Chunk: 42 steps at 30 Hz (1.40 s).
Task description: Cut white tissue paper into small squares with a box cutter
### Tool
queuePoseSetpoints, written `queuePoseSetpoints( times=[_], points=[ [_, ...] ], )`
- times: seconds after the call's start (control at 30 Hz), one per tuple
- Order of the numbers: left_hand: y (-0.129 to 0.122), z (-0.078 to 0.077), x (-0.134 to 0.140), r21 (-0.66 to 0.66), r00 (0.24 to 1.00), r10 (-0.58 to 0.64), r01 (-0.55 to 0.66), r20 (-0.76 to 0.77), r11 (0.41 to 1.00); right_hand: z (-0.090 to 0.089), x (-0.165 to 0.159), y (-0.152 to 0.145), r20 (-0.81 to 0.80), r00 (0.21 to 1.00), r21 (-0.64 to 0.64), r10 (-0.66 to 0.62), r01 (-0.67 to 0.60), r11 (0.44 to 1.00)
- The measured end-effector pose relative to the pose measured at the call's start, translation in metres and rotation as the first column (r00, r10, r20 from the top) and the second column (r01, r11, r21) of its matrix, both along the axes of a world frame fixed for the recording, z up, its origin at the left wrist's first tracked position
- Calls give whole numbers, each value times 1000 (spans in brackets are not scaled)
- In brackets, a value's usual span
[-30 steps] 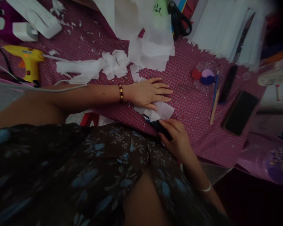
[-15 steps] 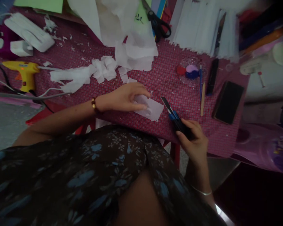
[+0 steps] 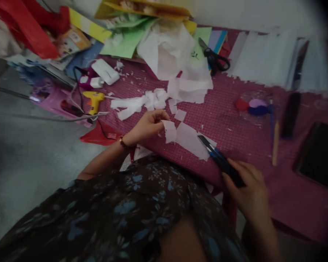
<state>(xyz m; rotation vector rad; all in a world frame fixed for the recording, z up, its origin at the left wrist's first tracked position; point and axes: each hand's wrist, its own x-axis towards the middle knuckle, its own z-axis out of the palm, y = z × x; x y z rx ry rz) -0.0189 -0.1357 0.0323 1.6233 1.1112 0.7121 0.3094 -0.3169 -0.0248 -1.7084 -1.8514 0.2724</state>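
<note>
Between the fingertips of my left hand [image 3: 150, 127] is a small piece of white paper [image 3: 170, 131], its free part angled up off the cloth. A larger flat piece of white paper [image 3: 192, 140] lies beside it near the table's front edge. My right hand [image 3: 247, 185] is wrapped round a utility knife [image 3: 224, 163], black with blue parts. Its blade points up and left, over the right part of the larger paper; whether it touches is hard to tell. Cut paper scraps [image 3: 180, 115] lie just beyond my left hand.
Crumpled paper strips [image 3: 136, 103], a yellow glue gun [image 3: 94, 100] and a white power adapter [image 3: 105, 71] lie left. Scissors [image 3: 214, 60] rest on paper at the back. Paint pots [image 3: 255, 105], a wooden stick [image 3: 275, 143] and a dark phone [image 3: 319, 154] are on the right.
My left hand, earlier over the larger paper with fingers apart, now pinches a small paper piece lifted at its left. The knife has come over the paper's right part. The view has swung left.
</note>
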Motion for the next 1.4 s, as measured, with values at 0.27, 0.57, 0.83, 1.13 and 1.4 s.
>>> queuePoseSetpoints(
  times=[0.27, 0.57, 0.83, 1.13, 1.4],
  points=[
    [53, 32, -108, 79, 753, 184, -174, -632, 982, 0, -1, 1, 29, 999, 7, -19, 18, 1000],
    [17, 42, -82, 617, 715, 363, 121, -598, 778, 4, -4, 0, -70, 982, 33, -176, 179, 983],
    [3, 5, 13, 432, 724, -206, 588, -658, 684, 8, 16, 5, 76, 940, 14, -332, 332, 943],
    [-21, 13, 37, 354, 459, -306, 871, -834, 342, 42, -51, 29, -132, 991, -11, 6, -8, 1000],
    [-7, -16, 49, 463, 583, -191, 771, -790, 436, 30, -86, 60, -79, 986, -184, 144, -157, 970]
  ],
)
